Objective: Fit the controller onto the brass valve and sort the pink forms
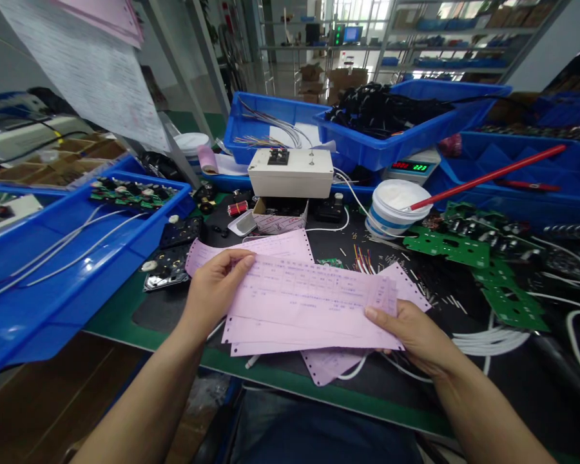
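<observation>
A stack of pink printed forms (304,316) with punched edges is spread between my two hands over the workbench. My left hand (217,283) pinches the stack at its upper left, thumb against fingers. At the right edge my right hand (410,332) grips the sheets, thumb on top and fingers underneath. Another pink sheet (283,247) lies behind the stack, and one more (331,367) sticks out below it. The print is too blurred to read. Beyond the papers stand a white switch box (290,174) and a small open carton (281,222).
On the left is a blue tray (77,258) with white cables. A white tub (396,203) with a red stick (488,177) stands right of centre. Green circuit boards (507,296) and coiled white cable (493,341) lie at right. Blue bins (391,151) line the back.
</observation>
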The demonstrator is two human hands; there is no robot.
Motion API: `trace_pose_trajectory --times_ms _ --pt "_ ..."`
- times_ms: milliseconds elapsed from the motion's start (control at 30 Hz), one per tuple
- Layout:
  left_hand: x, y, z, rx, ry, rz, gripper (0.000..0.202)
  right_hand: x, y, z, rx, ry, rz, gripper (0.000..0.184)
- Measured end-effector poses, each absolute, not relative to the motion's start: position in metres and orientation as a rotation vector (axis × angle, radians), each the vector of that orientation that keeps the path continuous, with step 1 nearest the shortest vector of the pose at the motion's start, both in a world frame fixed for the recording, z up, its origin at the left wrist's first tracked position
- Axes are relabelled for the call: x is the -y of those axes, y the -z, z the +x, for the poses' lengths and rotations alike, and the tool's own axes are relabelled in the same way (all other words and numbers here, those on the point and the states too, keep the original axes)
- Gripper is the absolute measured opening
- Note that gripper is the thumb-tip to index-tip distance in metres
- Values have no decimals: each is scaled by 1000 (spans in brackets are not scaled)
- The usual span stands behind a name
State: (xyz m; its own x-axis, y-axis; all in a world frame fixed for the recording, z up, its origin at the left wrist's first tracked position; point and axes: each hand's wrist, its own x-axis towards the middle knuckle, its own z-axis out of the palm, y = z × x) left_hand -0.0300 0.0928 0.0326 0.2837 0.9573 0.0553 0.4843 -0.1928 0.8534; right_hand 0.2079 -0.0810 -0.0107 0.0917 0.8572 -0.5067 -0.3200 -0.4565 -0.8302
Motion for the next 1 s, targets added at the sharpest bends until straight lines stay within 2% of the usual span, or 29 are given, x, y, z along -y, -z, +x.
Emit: trace_pose_trajectory --times_ms 267,567,767,1000 --pt "-101 -27 -28 -1297 -763 1771 24 85 14 210 542 -1544 -1394 40" --pt "-120 -30 -23 -1295 -955 1476 26 91 16 214 524 -1523 -1424 39" --pt "-160 -25 -17 -1368 -1082 1517 22 94 15 216 524 -1530 -1435 41" --pt "-175 -11 -13 -1421 -990 1556 21 98 13 219 491 -1508 -1462 43"
